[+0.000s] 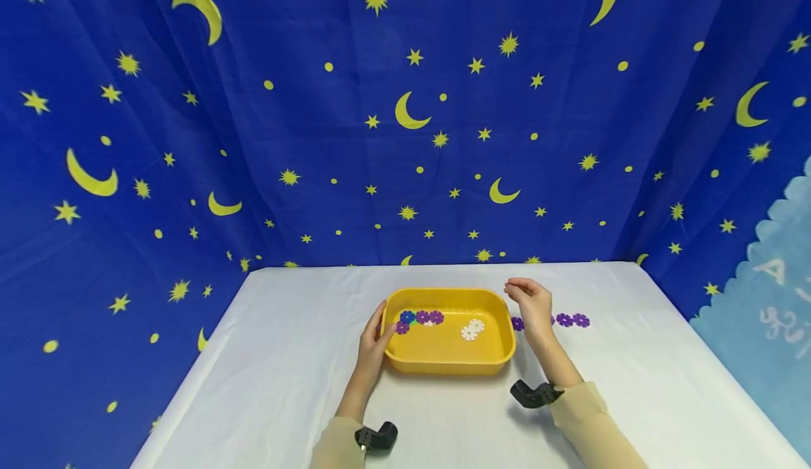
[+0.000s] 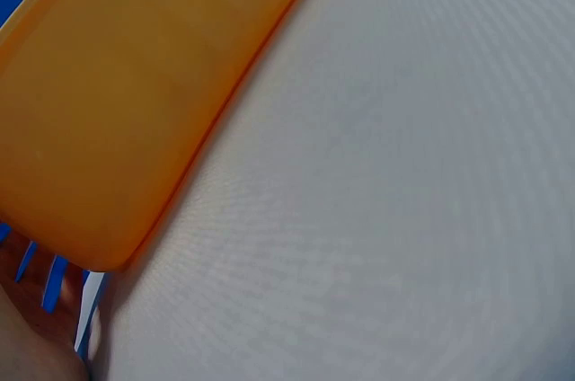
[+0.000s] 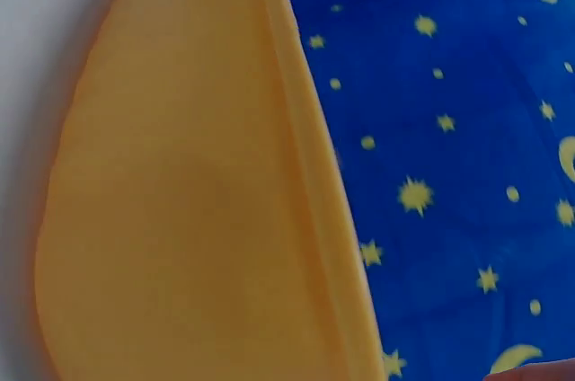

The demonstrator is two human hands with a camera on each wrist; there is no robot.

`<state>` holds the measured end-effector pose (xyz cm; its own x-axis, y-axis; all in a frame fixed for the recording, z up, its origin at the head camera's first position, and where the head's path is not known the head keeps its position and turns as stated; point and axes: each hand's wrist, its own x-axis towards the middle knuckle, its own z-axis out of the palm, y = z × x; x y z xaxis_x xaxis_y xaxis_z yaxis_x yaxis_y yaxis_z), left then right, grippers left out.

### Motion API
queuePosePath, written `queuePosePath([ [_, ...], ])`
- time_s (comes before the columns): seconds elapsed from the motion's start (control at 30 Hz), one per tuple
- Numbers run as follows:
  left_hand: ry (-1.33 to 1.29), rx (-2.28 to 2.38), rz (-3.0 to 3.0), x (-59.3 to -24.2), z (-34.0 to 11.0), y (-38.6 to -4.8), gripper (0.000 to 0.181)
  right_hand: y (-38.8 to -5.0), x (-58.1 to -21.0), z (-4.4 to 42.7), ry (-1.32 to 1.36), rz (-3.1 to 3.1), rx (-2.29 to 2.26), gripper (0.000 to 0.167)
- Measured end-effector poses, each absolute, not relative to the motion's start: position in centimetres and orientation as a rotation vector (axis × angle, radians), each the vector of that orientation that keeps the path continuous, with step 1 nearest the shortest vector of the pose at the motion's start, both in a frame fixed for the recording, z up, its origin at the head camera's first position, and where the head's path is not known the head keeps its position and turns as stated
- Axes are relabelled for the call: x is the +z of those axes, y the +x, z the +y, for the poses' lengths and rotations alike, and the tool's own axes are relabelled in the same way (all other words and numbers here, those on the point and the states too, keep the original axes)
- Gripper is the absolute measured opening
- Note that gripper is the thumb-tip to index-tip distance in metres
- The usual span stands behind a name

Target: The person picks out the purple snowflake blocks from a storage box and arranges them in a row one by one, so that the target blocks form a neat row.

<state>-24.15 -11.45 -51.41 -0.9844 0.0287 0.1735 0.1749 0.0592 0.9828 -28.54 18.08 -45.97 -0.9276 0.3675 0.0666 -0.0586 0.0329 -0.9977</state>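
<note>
A yellow plastic bin (image 1: 451,368) stands on the table. At its left end my left hand (image 1: 372,346) holds the wall, thumb over the rim and fingers along the outside. In the left wrist view part of that hand (image 2: 36,327) shows below the bin's corner (image 2: 117,156). Inside lie several purple snowflake discs (image 1: 422,317), a blue disc (image 1: 407,317) and white discs (image 1: 469,332). My right hand (image 1: 533,307) hovers by the bin's right rim, fingers loosely bent toward the left, with nothing visible in them. In the right wrist view, the bin's wall (image 3: 198,165) fills the left half.
A row of purple discs (image 1: 573,320) lies on the white tablecloth (image 1: 291,363) right of the bin, partly behind my right arm. A blue curtain (image 1: 355,152) with yellow moons and stars surrounds the table. Black wrist cameras (image 1: 376,437) sit on both forearms.
</note>
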Motion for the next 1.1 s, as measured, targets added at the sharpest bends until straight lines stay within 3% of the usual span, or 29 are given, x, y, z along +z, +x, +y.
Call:
queuePosePath([
  [0.57,-0.198,-2.097,-2.196,-51.4,-11.4,-24.2,0.056,-29.7,-47.1,12.9,-0.145,-2.235,1.941,0.022],
  [1.1,-0.202,-2.108,-2.190,-51.3,-11.5,-24.1,0.058,-31.3,-48.7,8.9,0.201,-2.464,1.707,0.013],
])
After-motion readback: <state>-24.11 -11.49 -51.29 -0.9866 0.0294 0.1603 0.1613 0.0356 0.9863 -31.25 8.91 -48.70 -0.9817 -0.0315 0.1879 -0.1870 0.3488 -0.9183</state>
